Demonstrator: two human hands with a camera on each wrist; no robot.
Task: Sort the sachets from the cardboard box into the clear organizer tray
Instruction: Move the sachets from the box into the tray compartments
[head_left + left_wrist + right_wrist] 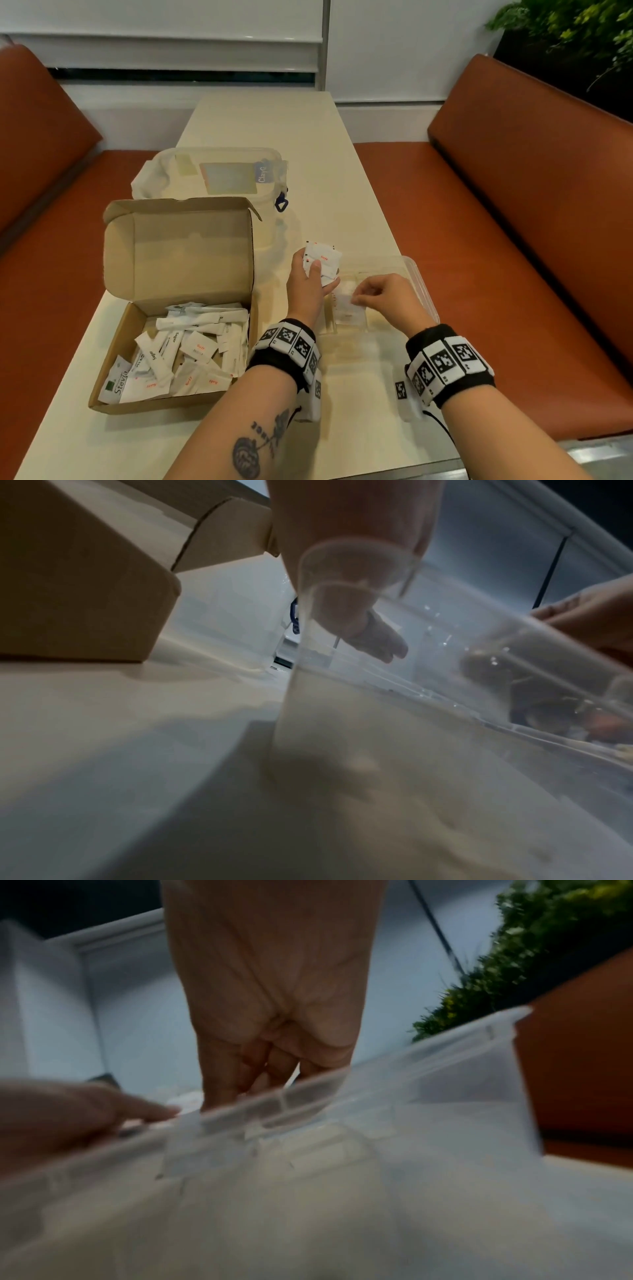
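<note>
Mid-sort: the left hand (306, 285) grips a fan of white paper salt sachets (322, 263) while the right hand (386, 297) pinches 1 sachet (346, 301) into the clear plastic organizer tray (423, 284) near the cream tabletop's right edge — next, release it flat and draw another from the fan, the brown cardboard box (178, 260) at the left edge still holding many.

A café or diner booth: two orange padded benches (534, 192) face each other across a narrow cream table (274, 130), with green plants (568, 31) behind one seat.
</note>
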